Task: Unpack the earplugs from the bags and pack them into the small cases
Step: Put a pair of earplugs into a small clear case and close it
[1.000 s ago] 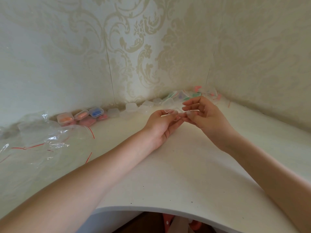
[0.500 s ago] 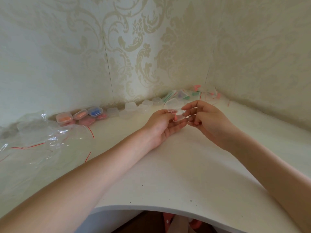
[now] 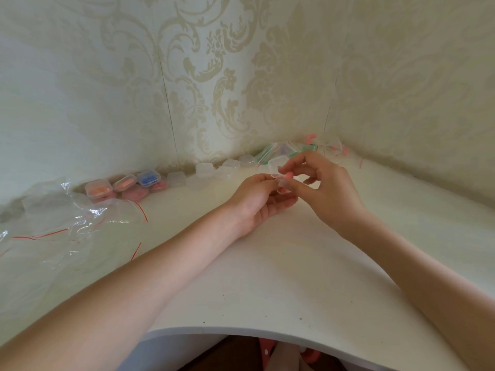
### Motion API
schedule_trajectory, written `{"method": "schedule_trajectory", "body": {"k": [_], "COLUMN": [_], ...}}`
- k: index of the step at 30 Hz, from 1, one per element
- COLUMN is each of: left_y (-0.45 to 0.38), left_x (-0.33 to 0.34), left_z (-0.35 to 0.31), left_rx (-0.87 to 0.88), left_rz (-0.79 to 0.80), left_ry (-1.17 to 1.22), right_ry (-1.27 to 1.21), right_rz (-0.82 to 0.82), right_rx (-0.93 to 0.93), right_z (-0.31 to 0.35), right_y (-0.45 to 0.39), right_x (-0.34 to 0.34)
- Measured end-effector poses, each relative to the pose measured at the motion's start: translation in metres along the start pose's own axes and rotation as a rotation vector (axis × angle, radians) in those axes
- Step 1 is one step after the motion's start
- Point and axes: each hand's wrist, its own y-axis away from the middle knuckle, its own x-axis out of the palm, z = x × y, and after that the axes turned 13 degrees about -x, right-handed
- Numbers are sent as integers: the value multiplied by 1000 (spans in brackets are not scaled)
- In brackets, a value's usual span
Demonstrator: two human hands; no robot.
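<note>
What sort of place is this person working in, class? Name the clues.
Probably a room in a home, at a corner desk. Clues: damask wallpaper on both walls, a white curved tabletop, and small cases lined along the wall.

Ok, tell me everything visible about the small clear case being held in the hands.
The case is a small, clear, rounded-square box, plastic by its look. Its lid stands open, tilted up toward the wall, hinged to a shallow base. It is held above the table, near the corner. The left hand holds the base from below; the right hand pinches a pink earplug at its opening. Whether the earplug touches the base cannot be told.
</note>
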Motion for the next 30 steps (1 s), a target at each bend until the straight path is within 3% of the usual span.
{"method": "schedule_trajectory", "body": {"k": [5,15,21,27,30], "left_y": [1,6,6,5,4], "left_x": [0,2,0,0,0], "left_z": [-2,-3,-6,-3,-3], "left_rx": [-21,-41,-76,-32,-33], "left_rz": [-1,28,9,17,6], "left_ry": [18,6,128,56,66], "right_ry": [123,88,116,-11,9], "right_rz": [121,11,95,40,-84], "right_rx": [-6,-9,-51,32,86], "right_z": [-15,-22,-19,-24,-26], "right_y": [1,-1,-3,-6,-7], "right_x": [-2,-2,-9,-9,-11]}}
